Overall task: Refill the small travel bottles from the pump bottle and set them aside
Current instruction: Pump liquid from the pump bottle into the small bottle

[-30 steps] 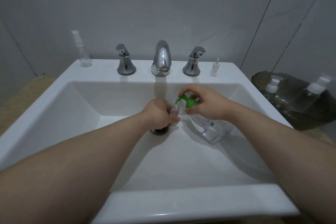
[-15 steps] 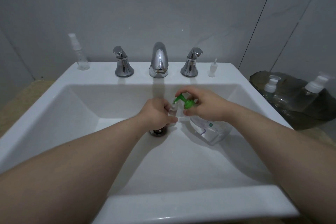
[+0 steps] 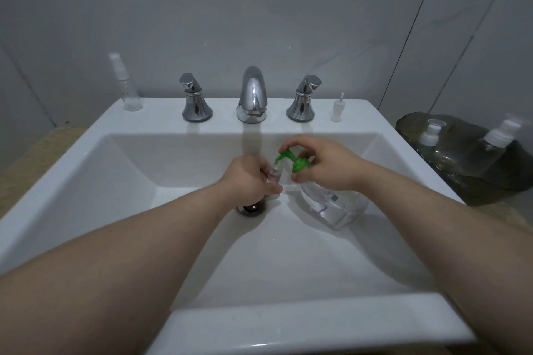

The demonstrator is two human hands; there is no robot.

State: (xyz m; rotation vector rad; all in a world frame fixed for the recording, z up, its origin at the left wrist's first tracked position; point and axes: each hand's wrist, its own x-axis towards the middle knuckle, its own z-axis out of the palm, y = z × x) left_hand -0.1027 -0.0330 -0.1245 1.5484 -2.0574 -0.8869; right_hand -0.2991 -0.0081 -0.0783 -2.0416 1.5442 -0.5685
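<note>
Only one cam here, wide-angle, strapped to my head. It looks forward and down into the sink (image 3: 302,326) from pretty close, with the faucet (image 3: 252,95) and back wall (image 3: 259,8) up top.

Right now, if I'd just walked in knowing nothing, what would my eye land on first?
The bright green pump stands out first, in the middle of the white sink basin. The right hand grips it on top of a clear pump bottle, with the nozzle over the small travel bottle that the left hand holds above the drain. Behind them, the chrome faucet gleams on the back ledge.
</note>
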